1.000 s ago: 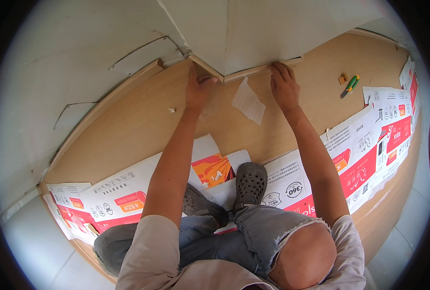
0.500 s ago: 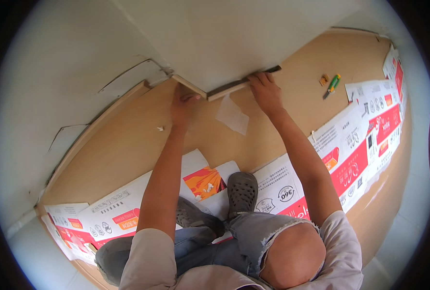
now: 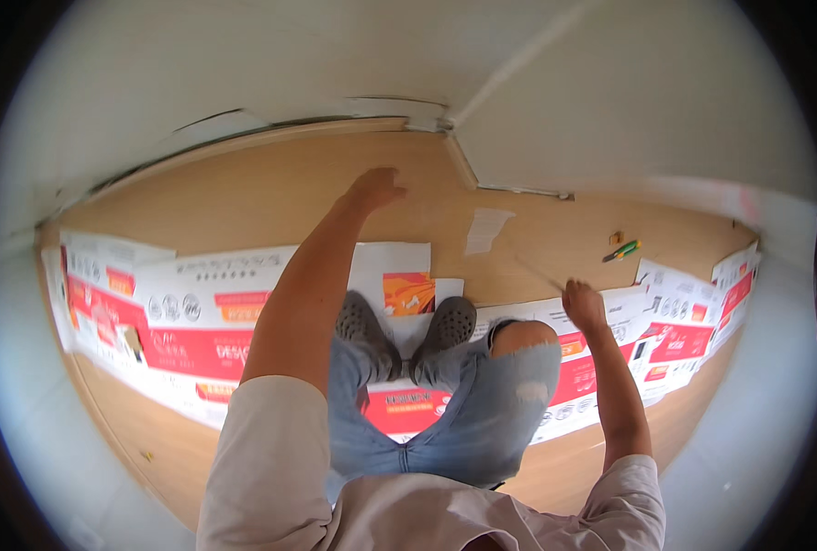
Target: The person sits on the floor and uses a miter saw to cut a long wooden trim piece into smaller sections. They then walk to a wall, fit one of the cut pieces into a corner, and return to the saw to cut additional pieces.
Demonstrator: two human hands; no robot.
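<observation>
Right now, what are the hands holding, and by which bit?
The right hand holds a thin strip by one end. The left hand is blurred; nothing shows in it.

I look down through the head fisheye. It sits well above and behind the left hand [image 3: 374, 189] and right hand [image 3: 584, 305].

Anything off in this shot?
Yes. Right of the corner, the wall's foot shows a dark, ragged edge; it looks unfinished beside the trim left of the corner. Also, a white scrap and a green tool lie loose on the board, like stray clutter.
</observation>
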